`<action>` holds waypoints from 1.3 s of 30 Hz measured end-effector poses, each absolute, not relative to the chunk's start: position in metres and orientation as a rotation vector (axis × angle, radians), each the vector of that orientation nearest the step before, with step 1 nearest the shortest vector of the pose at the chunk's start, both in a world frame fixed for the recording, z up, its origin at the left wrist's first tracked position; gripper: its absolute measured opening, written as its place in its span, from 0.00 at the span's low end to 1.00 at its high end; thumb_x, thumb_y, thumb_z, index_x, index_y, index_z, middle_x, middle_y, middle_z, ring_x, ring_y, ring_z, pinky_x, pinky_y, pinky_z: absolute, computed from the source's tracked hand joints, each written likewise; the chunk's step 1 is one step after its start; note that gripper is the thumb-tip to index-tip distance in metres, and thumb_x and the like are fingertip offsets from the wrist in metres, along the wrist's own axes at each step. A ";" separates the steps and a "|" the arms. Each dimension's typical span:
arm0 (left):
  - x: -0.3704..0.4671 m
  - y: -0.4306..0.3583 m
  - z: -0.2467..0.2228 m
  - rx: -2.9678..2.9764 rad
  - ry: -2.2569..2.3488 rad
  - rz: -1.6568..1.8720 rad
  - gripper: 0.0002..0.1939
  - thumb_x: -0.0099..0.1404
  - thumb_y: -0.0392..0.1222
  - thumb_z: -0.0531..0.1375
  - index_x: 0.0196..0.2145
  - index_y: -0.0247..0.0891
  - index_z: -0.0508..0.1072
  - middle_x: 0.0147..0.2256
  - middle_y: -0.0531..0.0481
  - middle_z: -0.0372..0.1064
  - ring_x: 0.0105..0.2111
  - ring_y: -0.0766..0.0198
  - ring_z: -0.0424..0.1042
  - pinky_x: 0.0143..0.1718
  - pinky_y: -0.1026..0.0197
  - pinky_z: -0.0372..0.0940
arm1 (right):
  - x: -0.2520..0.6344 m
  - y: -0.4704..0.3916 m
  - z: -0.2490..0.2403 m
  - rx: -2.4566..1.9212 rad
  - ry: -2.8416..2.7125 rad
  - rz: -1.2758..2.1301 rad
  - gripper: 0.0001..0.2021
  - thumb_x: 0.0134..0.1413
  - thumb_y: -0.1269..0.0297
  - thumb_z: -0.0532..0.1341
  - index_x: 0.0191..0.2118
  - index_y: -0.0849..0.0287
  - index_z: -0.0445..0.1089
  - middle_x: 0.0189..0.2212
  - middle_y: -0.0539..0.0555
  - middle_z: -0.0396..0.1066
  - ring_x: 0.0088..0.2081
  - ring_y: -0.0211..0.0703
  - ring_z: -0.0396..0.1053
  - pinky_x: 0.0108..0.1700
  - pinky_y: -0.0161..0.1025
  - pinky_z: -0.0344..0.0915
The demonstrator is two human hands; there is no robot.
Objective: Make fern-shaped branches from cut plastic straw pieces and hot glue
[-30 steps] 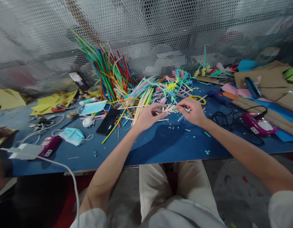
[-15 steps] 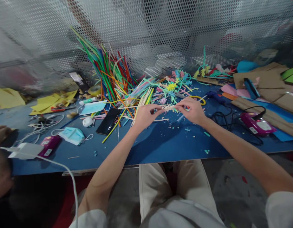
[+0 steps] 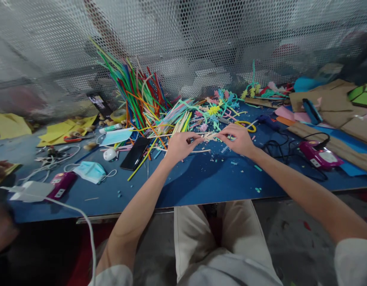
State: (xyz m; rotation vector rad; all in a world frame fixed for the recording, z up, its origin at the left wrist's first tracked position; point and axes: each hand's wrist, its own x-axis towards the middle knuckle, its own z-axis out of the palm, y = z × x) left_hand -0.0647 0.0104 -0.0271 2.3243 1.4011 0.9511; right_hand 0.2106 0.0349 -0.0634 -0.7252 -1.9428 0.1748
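Observation:
Between my two hands is a pale cream pipe cleaner piece, its middle bunched into short tufts. My left hand pinches its left end between thumb and fingertips. Its right end is pinched in my right hand. Just behind lie pipe-cleaner flowers in yellow, pink and teal. A loose bundle of pastel pipe cleaners sits behind my left hand. Small cut scraps are scattered under and around both hands.
A black phone, face masks and a white plug adapter are on the left. Tall pipe cleaners lean at the mesh. A glue gun, magenta power socket and brown cardboard lie right. Another person's arm is far left.
My hands keep their pinch on the cream piece, with only a slight shift of the fingers. At far left, the other person's hand has moved, and a yellowish edge shows beside it.

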 end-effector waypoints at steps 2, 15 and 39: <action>-0.064 0.010 -0.026 2.340 1.426 0.930 0.15 0.74 0.54 0.67 0.37 0.45 0.88 0.32 0.49 0.83 0.27 0.61 0.73 0.34 0.58 0.63 | 0.210 0.034 -0.063 -0.716 -1.952 0.177 0.16 0.73 0.50 0.65 0.36 0.52 0.82 0.31 0.54 0.82 0.33 0.48 0.77 0.43 0.47 0.73; -0.072 0.013 -0.022 2.287 1.303 0.855 0.21 0.78 0.58 0.60 0.41 0.42 0.88 0.33 0.47 0.83 0.26 0.62 0.71 0.29 0.60 0.64 | 0.210 0.034 -0.066 -0.740 -1.981 0.174 0.17 0.73 0.51 0.64 0.35 0.53 0.82 0.29 0.54 0.81 0.32 0.48 0.76 0.42 0.47 0.70; -0.025 0.006 -0.058 1.412 1.126 1.490 0.30 0.59 0.72 0.74 0.37 0.40 0.86 0.33 0.45 0.82 0.33 0.58 0.78 0.38 0.54 0.76 | 0.197 0.017 -0.065 -0.845 -1.686 0.450 0.21 0.71 0.40 0.64 0.36 0.51 0.81 0.34 0.55 0.82 0.37 0.49 0.77 0.44 0.49 0.75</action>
